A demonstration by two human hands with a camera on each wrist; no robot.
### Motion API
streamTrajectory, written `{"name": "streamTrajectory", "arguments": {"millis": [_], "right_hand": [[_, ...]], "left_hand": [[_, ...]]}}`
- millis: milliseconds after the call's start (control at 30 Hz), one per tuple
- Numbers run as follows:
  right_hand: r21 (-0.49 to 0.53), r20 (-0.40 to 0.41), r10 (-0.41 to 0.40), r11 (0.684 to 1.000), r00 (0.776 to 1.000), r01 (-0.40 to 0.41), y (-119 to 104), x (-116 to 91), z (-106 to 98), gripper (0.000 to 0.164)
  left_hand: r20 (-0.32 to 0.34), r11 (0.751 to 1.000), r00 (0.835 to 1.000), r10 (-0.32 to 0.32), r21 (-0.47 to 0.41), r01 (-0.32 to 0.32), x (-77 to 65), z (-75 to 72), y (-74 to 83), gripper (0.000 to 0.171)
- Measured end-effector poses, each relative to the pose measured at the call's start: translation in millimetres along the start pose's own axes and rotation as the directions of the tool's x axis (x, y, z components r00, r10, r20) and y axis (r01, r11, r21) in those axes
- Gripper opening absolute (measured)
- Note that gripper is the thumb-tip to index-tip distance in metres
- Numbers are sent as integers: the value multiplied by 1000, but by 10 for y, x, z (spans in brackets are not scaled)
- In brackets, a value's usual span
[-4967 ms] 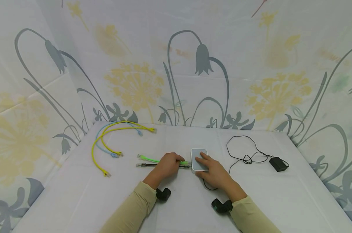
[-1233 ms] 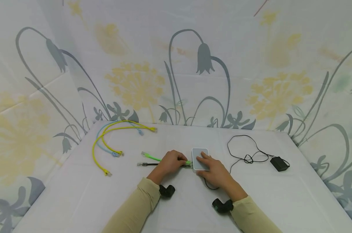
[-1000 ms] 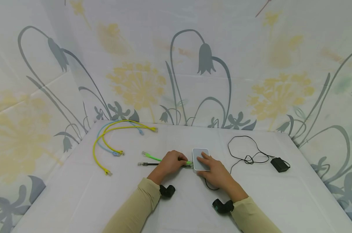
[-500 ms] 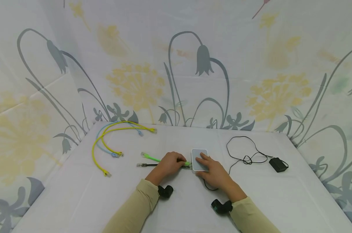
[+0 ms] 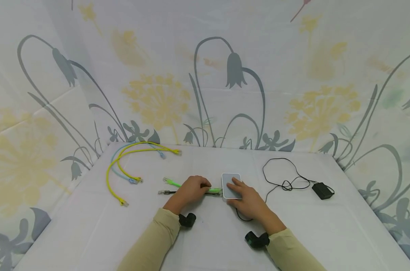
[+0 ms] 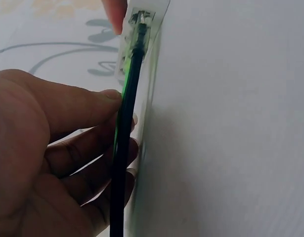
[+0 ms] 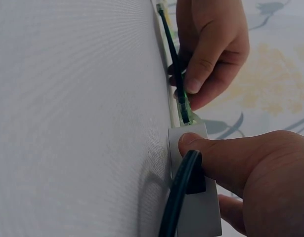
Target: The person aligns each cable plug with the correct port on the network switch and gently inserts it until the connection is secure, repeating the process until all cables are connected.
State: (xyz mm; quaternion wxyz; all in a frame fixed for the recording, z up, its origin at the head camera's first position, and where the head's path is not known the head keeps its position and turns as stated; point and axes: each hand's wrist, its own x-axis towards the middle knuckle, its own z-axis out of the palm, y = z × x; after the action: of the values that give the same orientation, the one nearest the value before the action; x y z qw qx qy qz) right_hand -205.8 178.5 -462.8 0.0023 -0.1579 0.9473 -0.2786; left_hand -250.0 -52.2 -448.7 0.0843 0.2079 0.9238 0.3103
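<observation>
A small white network switch (image 5: 231, 185) with a grey top lies mid-table. My right hand (image 5: 248, 201) holds it, fingers on the top and the thumb (image 7: 191, 140) on the near side beside the power lead. A green network cable (image 5: 171, 182) and a black network cable (image 6: 124, 128) run side by side to its left side, their plugs at the ports. My left hand (image 5: 190, 190) pinches the green cable a little left of its plug (image 5: 214, 190), the thumb touching it in the left wrist view. The black cable partly hides the green one there.
Two yellow network cables (image 5: 108, 174) and a light blue one (image 5: 132, 181) lie curved at the back left. On the right, a thin black power cord (image 5: 263, 167) loops to a black adapter (image 5: 323, 191). Flower-printed cloth (image 5: 178, 56) stands behind the white table (image 5: 205, 244).
My left hand has slid slightly left along the cables over the last half second, uncovering more of the plugs. My right hand stays on the network switch.
</observation>
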Motion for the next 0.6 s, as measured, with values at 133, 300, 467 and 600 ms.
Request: {"name": "streamTrajectory", "arguments": {"millis": [133,300,467,600], "right_hand": [[6,3,9,1000,1000,-9,-4,3,9,58],[8,8,9,1000,1000,-9,-19,3,13,58],[-4,4,10,1000,1000,-10,-30,4,2,58],[-10,4,10,1000,1000,-10,-40,0,-5,57]], "left_hand": [[11,1000,1000,-3,2,3,-13,-33,-33,20],[19,1000,1000,8,8,-8,-33,-56,-50,20],[11,1000,1000,22,18,-22,-67,-93,-69,21],[11,1000,1000,9,20,-9,-113,-133,-91,21]]}}
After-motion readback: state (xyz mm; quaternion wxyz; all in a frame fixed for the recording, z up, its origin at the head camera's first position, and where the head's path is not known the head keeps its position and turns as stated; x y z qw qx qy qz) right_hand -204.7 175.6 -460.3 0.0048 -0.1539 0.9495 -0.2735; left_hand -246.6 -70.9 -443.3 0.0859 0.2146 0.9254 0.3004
